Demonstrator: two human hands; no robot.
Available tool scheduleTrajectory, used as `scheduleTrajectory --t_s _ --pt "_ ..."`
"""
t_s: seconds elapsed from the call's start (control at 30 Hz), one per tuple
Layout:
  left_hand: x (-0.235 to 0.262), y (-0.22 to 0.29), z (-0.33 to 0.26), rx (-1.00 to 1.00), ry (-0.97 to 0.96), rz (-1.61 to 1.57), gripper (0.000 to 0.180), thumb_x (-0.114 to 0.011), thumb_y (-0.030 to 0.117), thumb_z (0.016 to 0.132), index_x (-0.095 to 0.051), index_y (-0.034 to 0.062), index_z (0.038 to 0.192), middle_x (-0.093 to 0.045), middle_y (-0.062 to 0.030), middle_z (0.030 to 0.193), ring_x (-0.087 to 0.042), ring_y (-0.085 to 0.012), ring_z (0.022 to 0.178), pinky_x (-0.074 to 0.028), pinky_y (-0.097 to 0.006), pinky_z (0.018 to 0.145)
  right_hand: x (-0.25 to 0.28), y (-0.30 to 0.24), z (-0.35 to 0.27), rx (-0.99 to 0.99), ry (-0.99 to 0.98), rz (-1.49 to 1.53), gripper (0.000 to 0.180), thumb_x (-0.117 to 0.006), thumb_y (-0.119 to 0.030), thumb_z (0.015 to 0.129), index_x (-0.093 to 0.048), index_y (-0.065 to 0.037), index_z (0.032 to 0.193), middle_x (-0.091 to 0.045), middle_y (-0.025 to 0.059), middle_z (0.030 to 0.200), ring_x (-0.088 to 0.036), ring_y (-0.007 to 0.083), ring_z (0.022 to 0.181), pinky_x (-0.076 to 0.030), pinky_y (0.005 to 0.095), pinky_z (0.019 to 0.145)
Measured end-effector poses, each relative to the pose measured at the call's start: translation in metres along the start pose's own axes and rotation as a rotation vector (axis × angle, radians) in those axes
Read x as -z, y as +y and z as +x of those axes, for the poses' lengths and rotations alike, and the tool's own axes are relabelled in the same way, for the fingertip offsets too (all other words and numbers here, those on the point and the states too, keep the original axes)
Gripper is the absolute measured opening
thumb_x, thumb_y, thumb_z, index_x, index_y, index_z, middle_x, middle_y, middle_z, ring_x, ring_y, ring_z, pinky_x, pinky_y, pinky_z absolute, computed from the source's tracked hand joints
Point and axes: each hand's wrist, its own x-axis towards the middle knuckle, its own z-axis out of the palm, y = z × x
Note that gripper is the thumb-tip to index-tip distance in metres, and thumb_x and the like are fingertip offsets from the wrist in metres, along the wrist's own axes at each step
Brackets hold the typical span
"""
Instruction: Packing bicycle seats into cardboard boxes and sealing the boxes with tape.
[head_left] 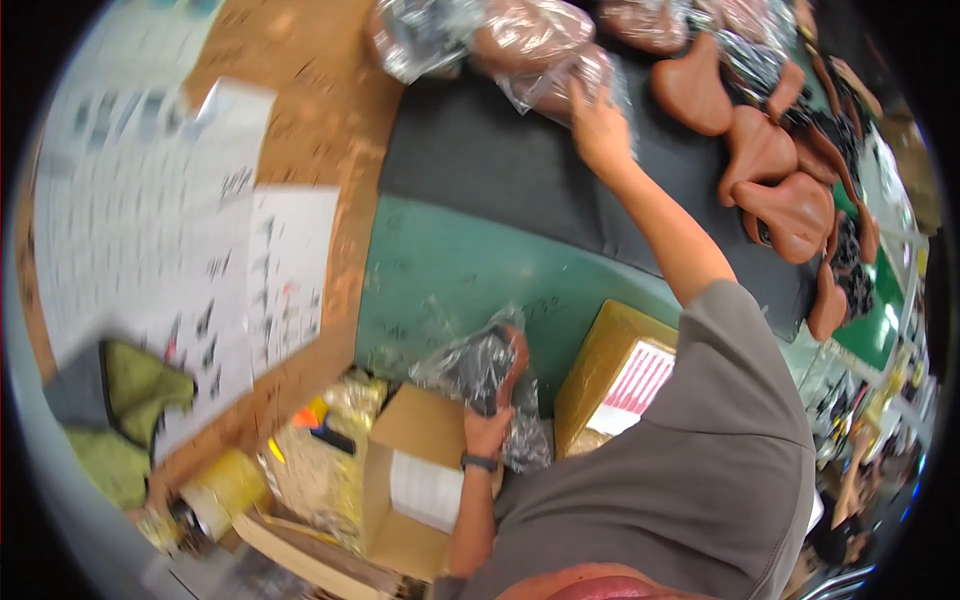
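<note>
My left hand [487,432] is closed round the narrow end of a brown bicycle saddle [516,352], which is tipped on its side with clear plastic wrap [455,362] about it. Far ahead, my right hand [602,128] reaches over a dark mat and rests its stretched fingers on a plastic-wrapped brown saddle [555,92]. Other wrapped saddles [530,35] lie against that one. Right of my right hand, several bare brown saddles [692,88] are heaped with their black undersides partly showing.
A black mat [480,160] covers part of the green table [440,250]. An open cardboard box [412,420] stands beside my left forearm, and a taped carton [610,375] sits to its right. Paper sheets [150,220] hang on a brown board at left. A tape roll [225,487] lies below.
</note>
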Motion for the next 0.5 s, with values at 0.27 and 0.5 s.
scheduleTrajectory --t_s 0.27,0.5 --pt "0.040 0.028 -0.074 0.386 -0.678 -0.926 0.052 -0.086 0.035 0.099 -0.068 0.0066 0.139 -0.076 -0.0042 0.110 -0.072 -0.0157 0.091 -0.059 -0.033 0.075 0.055 0.041 -0.159 0.316 -0.429 0.114 0.096 -0.074 -0.020 0.093 -0.031 -0.012 0.178 -0.077 0.0328 0.126 -0.081 0.0459 0.097 -0.065 0.0522 0.081" --pt "0.254 -0.071 -0.253 -0.317 -0.118 -0.416 0.106 -0.094 0.036 0.081 -0.044 -0.0072 0.163 -0.075 -0.0194 0.138 -0.074 -0.0302 0.122 -0.058 -0.045 0.108 0.271 -0.066 -0.334 -0.210 -1.150 1.282 0.083 -0.082 -0.011 0.086 -0.052 -0.006 0.163 -0.073 0.0063 0.122 -0.072 0.0187 0.094 -0.062 0.0363 0.080"
